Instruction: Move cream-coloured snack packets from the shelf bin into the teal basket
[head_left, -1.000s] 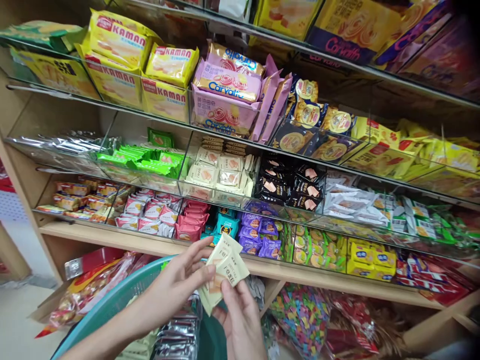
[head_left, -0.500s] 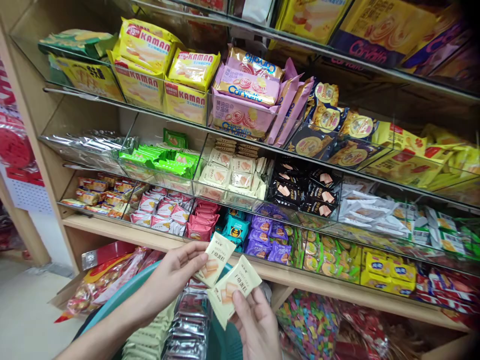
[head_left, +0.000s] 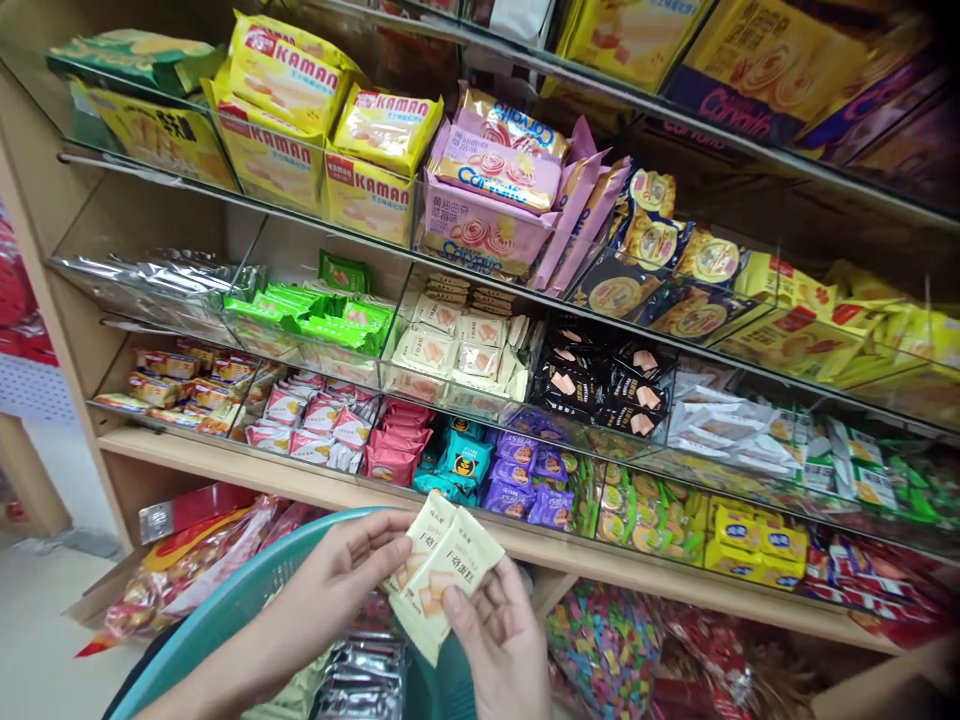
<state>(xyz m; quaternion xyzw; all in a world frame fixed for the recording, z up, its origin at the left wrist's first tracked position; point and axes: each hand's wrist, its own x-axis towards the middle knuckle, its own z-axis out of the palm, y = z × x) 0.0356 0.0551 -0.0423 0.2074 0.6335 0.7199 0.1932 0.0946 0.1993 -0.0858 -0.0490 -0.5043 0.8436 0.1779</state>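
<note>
Two small cream-coloured snack packets overlap in front of me, both showing a picture of pale cake pieces. My left hand pinches the rear packet between thumb and fingers. The front packet is gripped by my right hand, thumb on its face and fingers behind. Below them stands a teal basket holding silver packets and more cream packets, partly hidden by my left arm. Similar cream packets fill a clear compartment on the shelf ahead.
Clear-fronted shelf bins hold green packets, black packets, purple packets and yellow KAMAN packs. A wooden ledge runs below the bins. Under it lie a bag of colourful sweets and red bags.
My hands have come closer together, and the two packets now overlap more, the front one covering part of the rear one. The view has shifted slightly, showing more of the basket's rim.
</note>
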